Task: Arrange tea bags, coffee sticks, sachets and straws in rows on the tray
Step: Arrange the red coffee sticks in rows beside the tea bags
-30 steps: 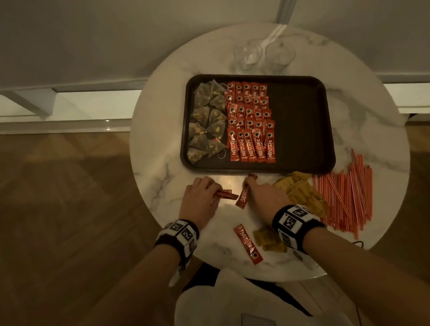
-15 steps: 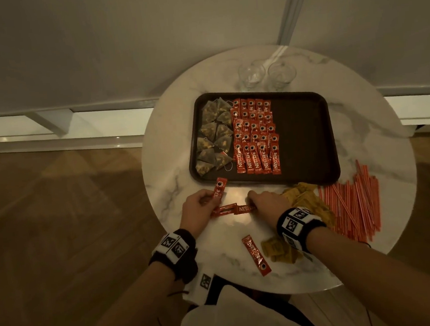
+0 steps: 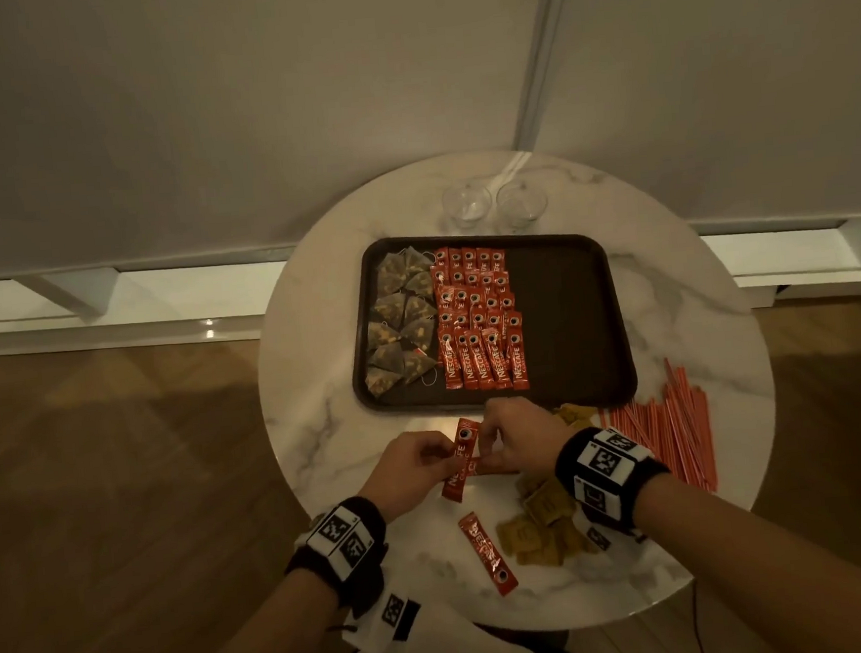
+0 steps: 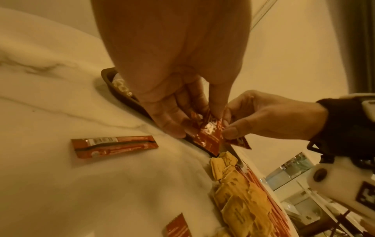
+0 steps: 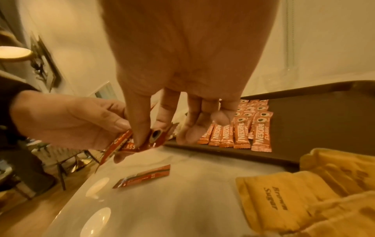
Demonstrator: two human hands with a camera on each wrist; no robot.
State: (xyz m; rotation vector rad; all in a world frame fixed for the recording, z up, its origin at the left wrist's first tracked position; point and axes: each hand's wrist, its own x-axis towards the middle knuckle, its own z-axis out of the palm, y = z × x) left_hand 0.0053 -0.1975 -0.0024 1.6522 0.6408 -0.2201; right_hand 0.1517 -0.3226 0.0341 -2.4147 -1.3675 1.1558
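A dark tray (image 3: pixel 566 315) holds pyramid tea bags (image 3: pixel 400 323) on its left and rows of red coffee sticks (image 3: pixel 479 322) beside them; its right half is bare. Just before the tray's front edge my left hand (image 3: pixel 441 459) pinches a red coffee stick (image 3: pixel 460 460) that stands lengthwise. My right hand (image 3: pixel 484 448) pinches the same bundle with thumb and forefinger (image 5: pixel 140 134), and a second stick (image 3: pixel 488 467) lies crosswise between the hands. One loose stick (image 3: pixel 487 553) lies on the table near me. Brown sugar sachets (image 3: pixel 541 518) and red straws (image 3: pixel 668 426) lie to the right.
The round marble table (image 3: pixel 316 402) stands against a wall. Two clear glasses (image 3: pixel 465 202) stand behind the tray. Another stick end (image 4: pixel 178 226) shows at the table's near rim in the left wrist view. Wooden floor surrounds the table.
Both hands have come together and lifted the sticks off the table toward the tray's front edge. The stick in my left hand now stands between both hands.
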